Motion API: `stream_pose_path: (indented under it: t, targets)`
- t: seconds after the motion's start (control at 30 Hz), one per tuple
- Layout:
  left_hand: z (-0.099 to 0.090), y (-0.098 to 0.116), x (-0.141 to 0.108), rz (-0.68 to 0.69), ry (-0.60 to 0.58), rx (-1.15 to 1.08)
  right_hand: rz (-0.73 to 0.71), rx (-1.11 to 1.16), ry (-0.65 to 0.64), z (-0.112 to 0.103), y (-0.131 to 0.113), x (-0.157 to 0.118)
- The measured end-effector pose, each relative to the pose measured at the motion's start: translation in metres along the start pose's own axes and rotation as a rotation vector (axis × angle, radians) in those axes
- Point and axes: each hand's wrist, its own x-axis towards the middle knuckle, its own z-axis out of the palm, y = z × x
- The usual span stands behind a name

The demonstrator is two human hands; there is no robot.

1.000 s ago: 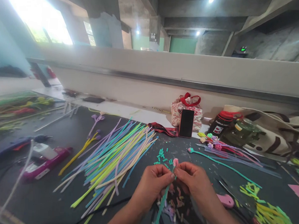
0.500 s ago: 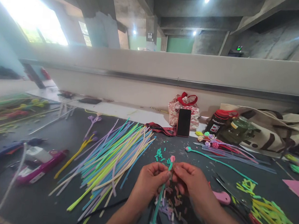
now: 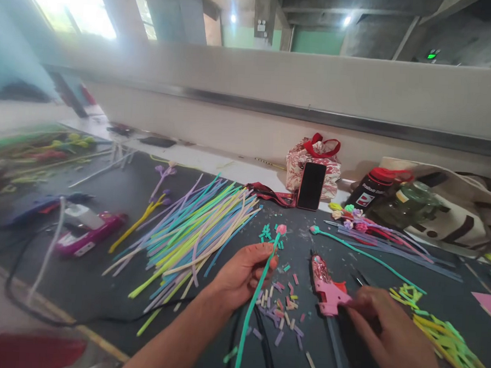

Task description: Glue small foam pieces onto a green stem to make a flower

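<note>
My left hand (image 3: 244, 274) is closed around a green pipe-cleaner stem (image 3: 250, 310) topped by a pink bud (image 3: 281, 230). The stem slants down toward the bottom edge. To the right, the fingers of my right hand (image 3: 390, 329) pinch the handle of a pink hot glue gun (image 3: 330, 295), whose nozzle points away from me. A clear glue stick (image 3: 335, 348) extends from its back end. Another green stem with a pink-and-green bud (image 3: 373, 259) lies beyond the gun. Short cut pipe-cleaner pieces (image 3: 279, 317) are scattered between my hands.
A large bundle of coloured pipe cleaners (image 3: 197, 231) lies left of centre. Farther left is a magenta glue gun (image 3: 90, 233) with a cable. A phone (image 3: 311, 186) leans against a patterned bag (image 3: 293, 167). Finished small flowers (image 3: 354, 217) and yellow-green pipe cleaners (image 3: 451, 337) lie to the right.
My right hand has left the stem and moved right onto the pink glue gun. My left hand alone holds the stem, its bud now higher in view.
</note>
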Motion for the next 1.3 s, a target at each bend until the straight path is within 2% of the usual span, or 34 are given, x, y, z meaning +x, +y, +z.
stream_pose_path:
  t: [0.13, 0.3, 0.43, 0.53, 0.7, 1.0, 1.17, 1.3]
  targets:
    - [-0.001, 0.001, 0.000, -0.055, -0.081, -0.055, -0.176, -0.176, 0.039, 0.008, 0.011, -0.009]
    - [0.001, 0.000, 0.000, -0.054, -0.082, -0.157, -0.234, -0.241, 0.015, 0.008, 0.014, -0.007]
    - [0.000, 0.000, 0.001, -0.052, -0.073, -0.151, -0.223, -0.216, 0.008, 0.003, 0.010, -0.003]
    - [-0.001, -0.001, 0.003, -0.036, -0.046, -0.133, -0.177, -0.259, 0.025, 0.001, -0.002, -0.004]
    - [-0.002, -0.003, 0.003, -0.014, -0.028, -0.075, -0.115, -0.298, -0.029, -0.002, -0.018, -0.007]
    - [-0.002, -0.004, 0.004, -0.025, 0.013, 0.025, -0.123, -0.260, -0.026, -0.009, -0.022, -0.001]
    - [-0.002, -0.006, 0.004, -0.019, 0.041, -0.001, -0.114, -0.184, -0.101, -0.011, -0.012, 0.011]
    - [-0.001, -0.007, 0.003, -0.011, 0.001, 0.042, -0.168, -0.198, -0.166, -0.011, -0.002, 0.024]
